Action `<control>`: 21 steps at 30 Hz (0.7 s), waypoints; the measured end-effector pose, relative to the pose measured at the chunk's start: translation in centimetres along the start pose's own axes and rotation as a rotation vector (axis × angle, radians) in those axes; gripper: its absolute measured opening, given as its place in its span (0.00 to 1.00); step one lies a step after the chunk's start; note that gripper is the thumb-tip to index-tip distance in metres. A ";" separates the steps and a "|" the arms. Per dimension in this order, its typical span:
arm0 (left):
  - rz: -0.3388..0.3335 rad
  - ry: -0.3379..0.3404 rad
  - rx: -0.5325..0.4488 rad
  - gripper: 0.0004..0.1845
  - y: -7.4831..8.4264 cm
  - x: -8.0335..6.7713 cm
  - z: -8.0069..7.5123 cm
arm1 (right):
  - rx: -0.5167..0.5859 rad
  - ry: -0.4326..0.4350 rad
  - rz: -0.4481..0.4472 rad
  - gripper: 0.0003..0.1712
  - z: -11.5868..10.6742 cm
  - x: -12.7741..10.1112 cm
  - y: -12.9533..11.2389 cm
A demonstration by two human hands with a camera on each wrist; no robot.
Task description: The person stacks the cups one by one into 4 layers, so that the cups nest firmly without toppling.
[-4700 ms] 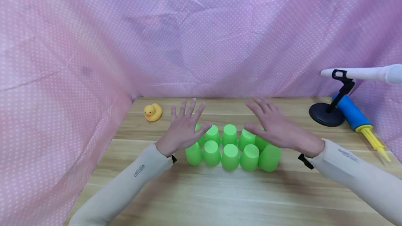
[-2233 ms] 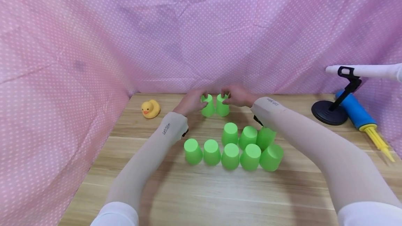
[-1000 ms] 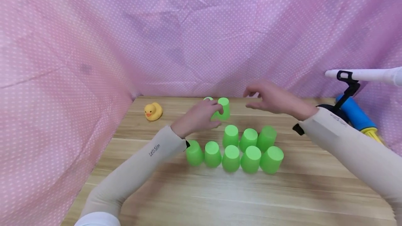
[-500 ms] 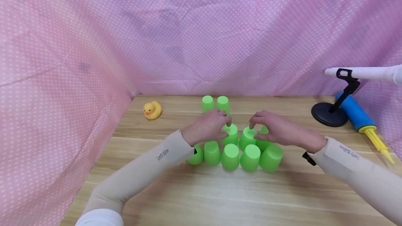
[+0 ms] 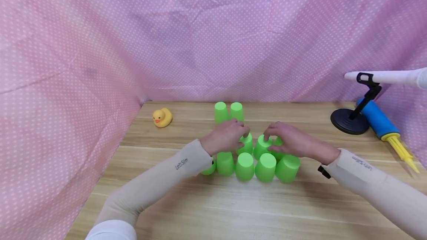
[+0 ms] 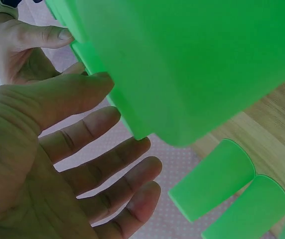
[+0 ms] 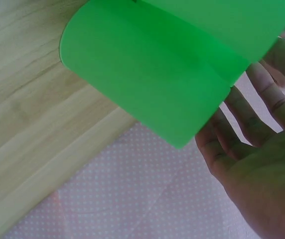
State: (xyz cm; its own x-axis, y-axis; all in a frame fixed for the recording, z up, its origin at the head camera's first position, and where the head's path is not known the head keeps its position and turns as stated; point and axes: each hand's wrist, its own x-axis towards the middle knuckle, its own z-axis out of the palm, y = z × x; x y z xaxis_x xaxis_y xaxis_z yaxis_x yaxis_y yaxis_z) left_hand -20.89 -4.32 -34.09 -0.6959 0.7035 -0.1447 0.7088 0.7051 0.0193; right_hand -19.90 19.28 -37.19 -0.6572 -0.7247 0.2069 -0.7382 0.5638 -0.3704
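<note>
Cups, ten of them, stand upside down on the wooden table: plain bright green, smooth-sided, flat round bases uppermost, walls widening toward the rims. Five form the near row. Taking directions from its middle, three more stand just beyond toward one o'clock, and a separate pair toward eleven. The left hand, fingers loosely bent and apart, is at the top of the nine-o'clock cup of the three; the right hand, just as relaxed, is at the next and partly covers the third. Whether either hand grips, I cannot tell. Farther out, a yellow duck sits at ten, a white microphone on a black stand at two, a blue pump between two and three. Pink dotted cloth hangs at twelve.
</note>
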 end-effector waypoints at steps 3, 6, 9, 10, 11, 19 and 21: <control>0.003 0.009 0.004 0.14 0.1 0.1 0.1 | 0.003 0.015 -0.001 0.12 0.2 0.0 0.0; 0.005 0.024 0.016 0.13 0.2 0.3 0.3 | 0.001 0.028 -0.007 0.12 0.3 0.0 0.1; -0.003 0.036 0.018 0.13 0.2 0.4 0.5 | -0.002 0.033 -0.003 0.12 0.3 0.0 0.1; -0.007 0.040 0.013 0.13 0.2 0.4 0.5 | 0.000 0.037 -0.006 0.12 0.3 0.0 0.0; -0.014 0.043 0.002 0.13 0.1 0.4 0.4 | 0.003 0.043 -0.008 0.12 0.2 0.0 -0.1; -0.057 0.165 -0.077 0.13 -1.3 -0.6 -3.6 | -0.033 0.196 -0.033 0.15 -2.8 0.2 -0.7; -0.044 0.213 -0.069 0.13 -2.0 -0.4 -4.4 | -0.045 0.233 -0.032 0.15 -3.7 0.4 -0.4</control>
State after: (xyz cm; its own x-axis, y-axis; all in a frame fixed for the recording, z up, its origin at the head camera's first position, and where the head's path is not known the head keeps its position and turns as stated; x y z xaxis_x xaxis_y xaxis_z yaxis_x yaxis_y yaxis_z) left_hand -22.53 -5.61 -29.74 -0.7396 0.6699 0.0654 0.6730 0.7346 0.0860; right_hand -20.39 20.24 -33.56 -0.6470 -0.6344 0.4230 -0.7617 0.5631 -0.3204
